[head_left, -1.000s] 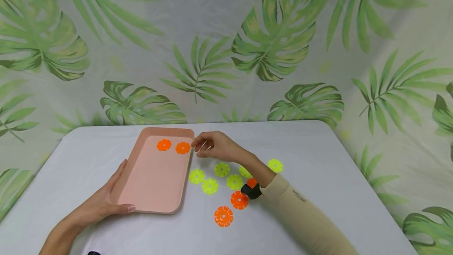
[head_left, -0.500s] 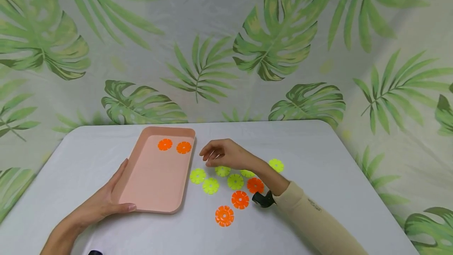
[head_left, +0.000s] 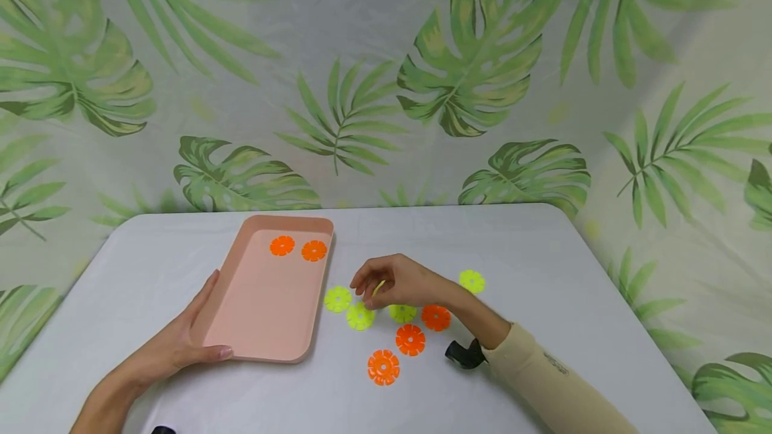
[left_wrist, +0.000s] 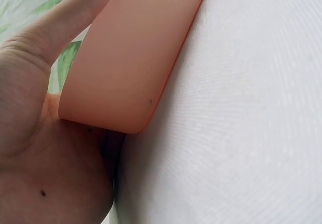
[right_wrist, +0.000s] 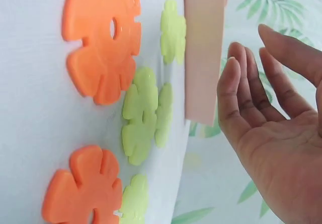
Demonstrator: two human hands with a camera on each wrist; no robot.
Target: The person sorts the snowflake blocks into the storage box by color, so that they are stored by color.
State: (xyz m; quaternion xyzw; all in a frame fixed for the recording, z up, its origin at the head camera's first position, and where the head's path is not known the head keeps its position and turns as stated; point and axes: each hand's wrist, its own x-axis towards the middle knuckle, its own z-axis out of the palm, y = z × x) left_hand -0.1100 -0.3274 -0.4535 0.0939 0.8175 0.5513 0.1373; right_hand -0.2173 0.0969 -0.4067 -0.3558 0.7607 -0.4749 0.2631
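My left hand (head_left: 169,347) grips the near left corner of a shallow pink tray (head_left: 259,307), thumb along the front edge and fingers along the left side. In the left wrist view the tray's outer wall (left_wrist: 126,58) rises beside the palm (left_wrist: 55,173). Two orange notched plastic discs, one (head_left: 282,245) left of the other (head_left: 314,250), lie at the tray's far end. My right hand (head_left: 404,280) hovers over yellow-green notched discs (head_left: 360,316) right of the tray, partly covering the group. Its fingers (right_wrist: 231,88) are loosely bent and hold nothing.
Three orange discs lie right of the tray, the nearest (head_left: 383,367) towards the front. One yellow-green disc (head_left: 472,281) sits apart, beyond the right forearm. A black device (head_left: 464,355) is at the right wrist. A leaf-print cloth (head_left: 362,106) hangs behind the white table (head_left: 512,240).
My right hand has moved from the tray's right edge rightward and towards me, over the yellow-green discs. The left hand and the tray have stayed in place.
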